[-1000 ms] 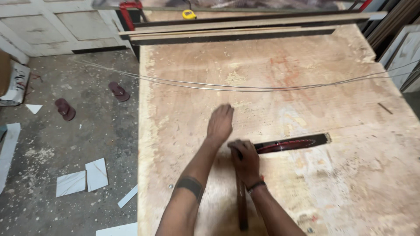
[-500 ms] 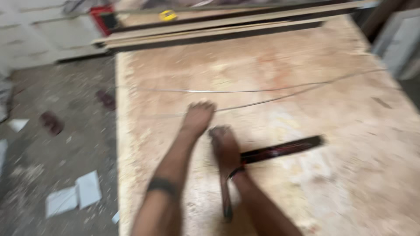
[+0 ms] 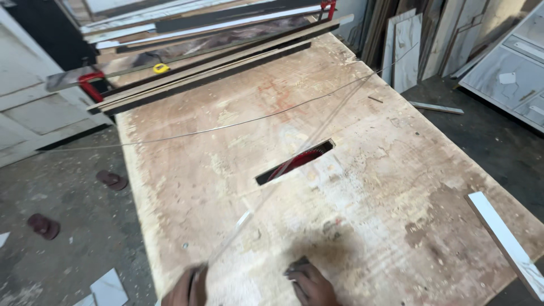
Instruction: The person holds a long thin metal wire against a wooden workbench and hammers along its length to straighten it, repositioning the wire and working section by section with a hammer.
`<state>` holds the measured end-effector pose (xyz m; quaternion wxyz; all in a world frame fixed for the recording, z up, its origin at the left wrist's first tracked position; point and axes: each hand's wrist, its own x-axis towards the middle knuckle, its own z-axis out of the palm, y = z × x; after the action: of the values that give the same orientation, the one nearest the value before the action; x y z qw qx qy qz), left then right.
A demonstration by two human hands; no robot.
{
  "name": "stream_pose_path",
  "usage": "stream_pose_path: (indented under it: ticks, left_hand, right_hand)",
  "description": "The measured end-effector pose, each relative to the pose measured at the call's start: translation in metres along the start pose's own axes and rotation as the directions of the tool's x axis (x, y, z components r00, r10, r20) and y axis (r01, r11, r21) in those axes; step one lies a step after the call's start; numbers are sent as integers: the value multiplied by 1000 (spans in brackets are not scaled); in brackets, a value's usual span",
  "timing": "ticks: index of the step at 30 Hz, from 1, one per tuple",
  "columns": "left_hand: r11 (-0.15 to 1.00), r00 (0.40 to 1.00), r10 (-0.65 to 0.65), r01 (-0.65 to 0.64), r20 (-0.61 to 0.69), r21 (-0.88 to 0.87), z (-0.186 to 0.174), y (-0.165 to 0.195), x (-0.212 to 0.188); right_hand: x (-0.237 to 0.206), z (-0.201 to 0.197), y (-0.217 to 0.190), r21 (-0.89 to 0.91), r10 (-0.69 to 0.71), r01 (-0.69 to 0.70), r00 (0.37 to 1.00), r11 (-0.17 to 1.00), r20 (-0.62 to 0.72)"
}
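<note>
**Thin strip lifted off the saw table, hands drawn back to the near edge**

A long, thin, pale strip [image 3: 272, 195] is now held up at a slant above the plywood saw table [image 3: 396, 187]. Its near end is gripped by the left hand [image 3: 187, 289] at the bottom edge of the view, and it runs up and away to the right, passing above the saw slot toward the far right corner. The left hand is closed about that end, though only its top is seen. The right hand [image 3: 310, 283] lies just beside it on the table, knuckles up and fingers curled; whether anything is held in it cannot be told.

Compared with half a second ago, both hands have been pulled back from the middle of the table. The dark bar that was pressed down under the right hand is no longer seen, and the slot ahead of the hands now shows the red saw blade [image 3: 297, 161] uncovered. The work appears to have moved from holding a piece at the blade to handling the offcut.

A second thin strip [image 3: 226, 126] lies bowed across the table beyond the blade. A white board [image 3: 507, 243] rests well to the right of the right hand.
</note>
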<state>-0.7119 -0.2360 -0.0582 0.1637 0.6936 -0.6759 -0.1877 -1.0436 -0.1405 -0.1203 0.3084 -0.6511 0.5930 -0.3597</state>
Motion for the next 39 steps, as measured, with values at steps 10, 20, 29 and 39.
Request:
stream_pose_path:
  ticks: [10,20,29,39]
  left_hand:
    - [876,769,-468,468,435,116,-46,-138,-287]
    - [897,799,-437,421,414,135,-50,-88,-332]
    - [860,868,-364,453,338,-235,-49,-95,-366]
    - [833,848,-366,482,384,-271,-65,-125,-381]
  right_hand:
    - [-203,-41,-34,-234,108,-139,984,962,-142]
    - [-247,-49,-89,-325,126,-165,983,931,-135]
    - [-286,-46,-89,-424,143,-197,977,884,-156]
    - [-302,-57,-72,-485,171,-195,981,853,-94]
